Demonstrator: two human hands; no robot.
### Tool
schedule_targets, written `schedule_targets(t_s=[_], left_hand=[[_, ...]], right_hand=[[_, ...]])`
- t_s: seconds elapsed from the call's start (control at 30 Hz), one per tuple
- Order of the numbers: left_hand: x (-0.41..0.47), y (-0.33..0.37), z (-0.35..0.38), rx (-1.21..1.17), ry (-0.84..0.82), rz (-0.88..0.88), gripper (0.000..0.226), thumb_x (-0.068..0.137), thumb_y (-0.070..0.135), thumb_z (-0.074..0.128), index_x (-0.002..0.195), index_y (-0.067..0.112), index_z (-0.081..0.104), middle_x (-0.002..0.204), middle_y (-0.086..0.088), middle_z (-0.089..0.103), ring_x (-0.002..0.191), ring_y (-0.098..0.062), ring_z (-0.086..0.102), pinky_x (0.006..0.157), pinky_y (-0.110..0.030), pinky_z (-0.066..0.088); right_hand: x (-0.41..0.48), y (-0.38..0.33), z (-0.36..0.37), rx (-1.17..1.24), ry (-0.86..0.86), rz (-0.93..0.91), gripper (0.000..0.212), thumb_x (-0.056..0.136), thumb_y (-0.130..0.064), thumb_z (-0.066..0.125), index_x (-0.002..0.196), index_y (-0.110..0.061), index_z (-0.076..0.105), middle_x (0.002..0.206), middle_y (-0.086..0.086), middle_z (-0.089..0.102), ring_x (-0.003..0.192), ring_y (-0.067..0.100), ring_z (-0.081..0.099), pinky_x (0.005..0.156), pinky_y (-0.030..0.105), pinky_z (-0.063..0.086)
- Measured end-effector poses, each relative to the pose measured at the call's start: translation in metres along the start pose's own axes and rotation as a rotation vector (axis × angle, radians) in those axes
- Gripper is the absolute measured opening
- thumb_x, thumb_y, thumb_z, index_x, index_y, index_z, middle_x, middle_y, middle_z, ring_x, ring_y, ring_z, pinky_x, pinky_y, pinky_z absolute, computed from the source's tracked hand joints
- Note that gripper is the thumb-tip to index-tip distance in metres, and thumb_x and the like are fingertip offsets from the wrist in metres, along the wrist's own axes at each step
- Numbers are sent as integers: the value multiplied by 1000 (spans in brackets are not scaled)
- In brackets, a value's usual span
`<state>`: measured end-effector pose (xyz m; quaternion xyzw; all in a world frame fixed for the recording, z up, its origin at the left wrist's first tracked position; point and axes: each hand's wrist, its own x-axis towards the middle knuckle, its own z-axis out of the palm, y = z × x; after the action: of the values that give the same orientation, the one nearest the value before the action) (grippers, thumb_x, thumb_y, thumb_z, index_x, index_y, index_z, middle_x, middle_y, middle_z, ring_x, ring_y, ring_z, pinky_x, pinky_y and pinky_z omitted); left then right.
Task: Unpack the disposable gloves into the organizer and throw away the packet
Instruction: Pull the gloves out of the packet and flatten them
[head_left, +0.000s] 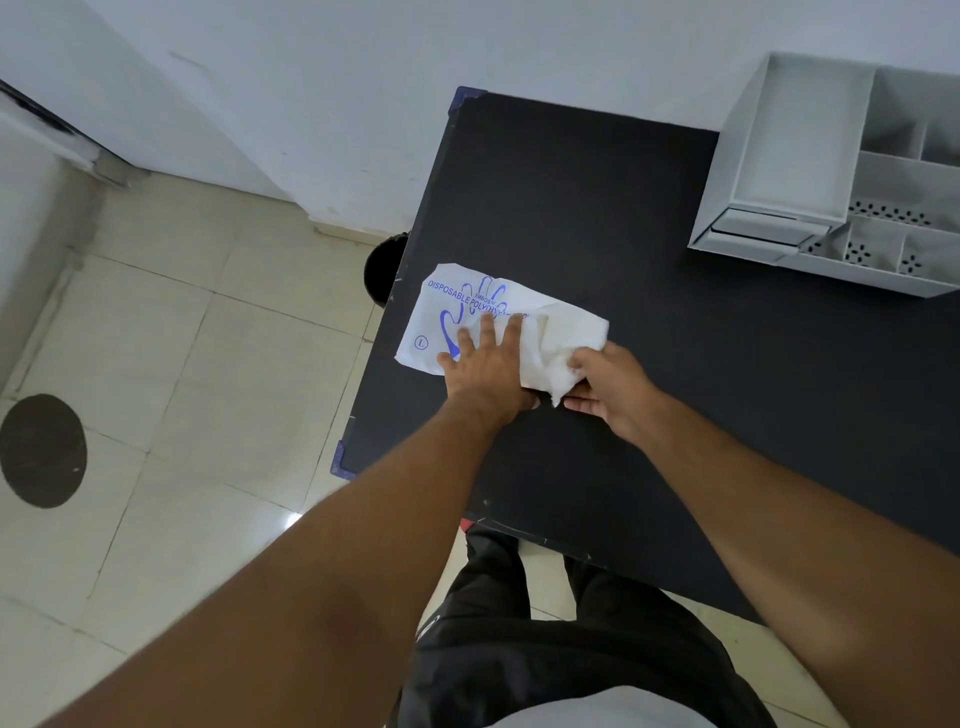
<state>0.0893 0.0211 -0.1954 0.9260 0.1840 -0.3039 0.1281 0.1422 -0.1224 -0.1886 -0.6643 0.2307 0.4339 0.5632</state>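
Reads as thin, crinkled white plastic film at the packet (457, 312) (blue print) and the crumpled gloves (553, 358). Looks matt black at the table (571, 208), chipped along edges. Appears smooth, matt grey at the organizer (789, 156). Shines at the floor tiles (182, 338).

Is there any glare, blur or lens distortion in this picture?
Head view: one small glare spot on the floor tile; the print on the packet is sharp; the wide lens slants the table edges and enlarges the near forearms; light is soft.
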Motion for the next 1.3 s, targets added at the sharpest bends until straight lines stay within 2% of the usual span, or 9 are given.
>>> schedule_targets(t_s=[0.13,0.23,0.37,0.43,0.53,0.67,0.93,1.07,1.3], left_hand=[[-3,-5,-1,-107,15,72,125,66,63,82,159,35,3,170,-6,-3,154,-39,-2,112,-68,23],[-16,-5,2,-193,175,185,116,60,67,83,154,34,24,166,-3,16,154,-29,9,113,-59,27],[-28,4,15,-349,412,206,59,72,65,75,110,22,58,111,4,59,106,-18,52,86,-33,46],[-27,10,13,-425,336,96,37,82,56,71,88,21,60,87,8,62,90,-15,56,72,-31,51],[-22,17,10,-594,204,-45,32,87,46,68,76,17,62,71,7,63,70,-16,62,61,-29,51],[-17,13,10,-843,151,-118,22,88,34,72,81,13,72,72,7,67,65,-6,59,62,-23,46],[-19,-2,14,-980,65,-152,10,93,25,72,97,16,77,67,11,65,59,-2,58,57,-15,44],[-19,-1,13,-985,55,-135,9,89,21,71,97,20,75,82,7,73,72,-7,67,72,-26,57],[-15,-2,2,-968,-17,-137,1,84,21,71,84,22,71,78,7,71,67,-6,63,61,-21,50]], right_hand=[[2,7,-9,-37,19,17,20,99,-17,53,117,-26,57,104,-2,72,89,17,73,85,38,55],[3,6,-11,43,24,38,18,99,-18,56,116,-23,59,102,0,73,81,14,70,70,31,50],[5,2,-9,172,44,63,15,97,-13,58,111,-14,64,84,5,69,62,13,59,57,25,47],[4,0,-8,186,24,67,8,96,-12,61,103,-13,64,83,5,69,65,14,61,59,26,49],[3,-1,-6,214,-19,63,8,95,-11,63,103,-12,65,89,7,71,74,17,65,65,27,54],[4,1,-5,267,-13,59,19,96,-10,63,114,-10,64,102,10,74,85,20,71,74,31,59],[6,2,-4,374,18,31,27,98,-5,53,123,-13,60,116,12,71,102,25,71,87,38,59],[7,3,-1,295,40,6,32,95,-2,55,123,-17,60,118,8,70,102,24,70,84,37,60],[8,4,2,346,50,-51,53,83,9,69,128,-16,55,118,4,70,101,22,72,77,35,62]])
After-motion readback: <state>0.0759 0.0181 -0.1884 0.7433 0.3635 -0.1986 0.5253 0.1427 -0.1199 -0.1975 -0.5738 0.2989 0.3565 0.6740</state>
